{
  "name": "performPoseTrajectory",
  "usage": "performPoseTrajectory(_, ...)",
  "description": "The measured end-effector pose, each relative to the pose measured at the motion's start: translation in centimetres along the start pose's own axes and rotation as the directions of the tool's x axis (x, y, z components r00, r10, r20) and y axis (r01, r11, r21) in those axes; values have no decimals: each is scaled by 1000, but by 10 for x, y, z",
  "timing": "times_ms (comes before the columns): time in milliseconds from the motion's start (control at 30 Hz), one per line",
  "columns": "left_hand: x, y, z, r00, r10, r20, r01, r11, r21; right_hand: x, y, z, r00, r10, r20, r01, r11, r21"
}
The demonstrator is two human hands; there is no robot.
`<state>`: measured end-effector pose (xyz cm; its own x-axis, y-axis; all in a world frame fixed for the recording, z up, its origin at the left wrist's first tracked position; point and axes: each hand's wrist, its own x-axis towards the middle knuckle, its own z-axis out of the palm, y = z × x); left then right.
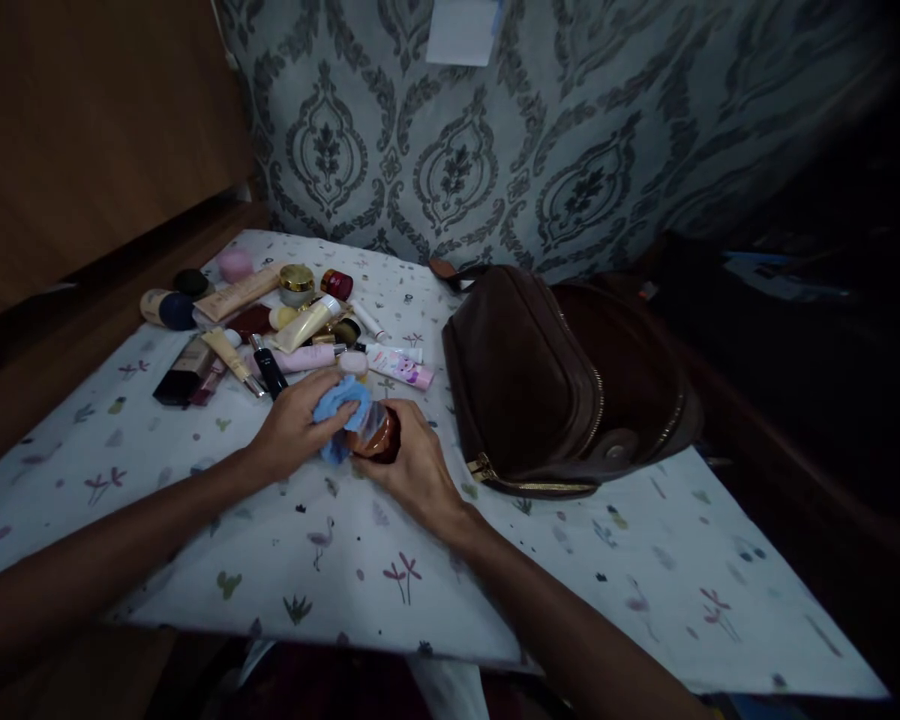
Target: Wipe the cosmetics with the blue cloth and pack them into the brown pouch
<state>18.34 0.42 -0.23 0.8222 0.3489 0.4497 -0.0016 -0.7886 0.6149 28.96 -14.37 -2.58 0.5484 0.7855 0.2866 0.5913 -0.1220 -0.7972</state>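
Note:
My left hand (300, 420) is closed on a crumpled blue cloth (337, 405), which presses against one end of a small jar. That jar (375, 435), clear at one end and reddish-brown at the other, lies tilted in the fingers of my right hand (424, 465). Its label and exact contents cannot be made out. Just beyond my hands lies a pile of cosmetics: a black tube (268, 367), a cream tube (306, 324), a white and pink tube (399, 365) and a gold-lidded jar (296, 283).
A brown leather backpack (517, 380) with gold zips lies on the right of the patterned white tablecloth (322, 570). Behind the table hangs a damask-patterned curtain or wall covering (457, 170). Wooden furniture (97, 140) borders the left side. More bottles, including a dark-capped one (166, 309), lie at the left.

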Motion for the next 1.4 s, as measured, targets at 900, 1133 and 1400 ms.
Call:
performPoseTrajectory(900,-3,-3,6,970,-155,186,206,933,-297,8,-3,-8,942,251,225,-329,545,771)
performPoseTrajectory(1133,-9,3,9,956,-167,241,243,912,-331,12,3,-6,916,339,214,-345,394,852)
performPoseTrajectory(1400,-14,5,18,872,-211,441,446,714,-540,9,1,2,989,140,47,-133,709,693)
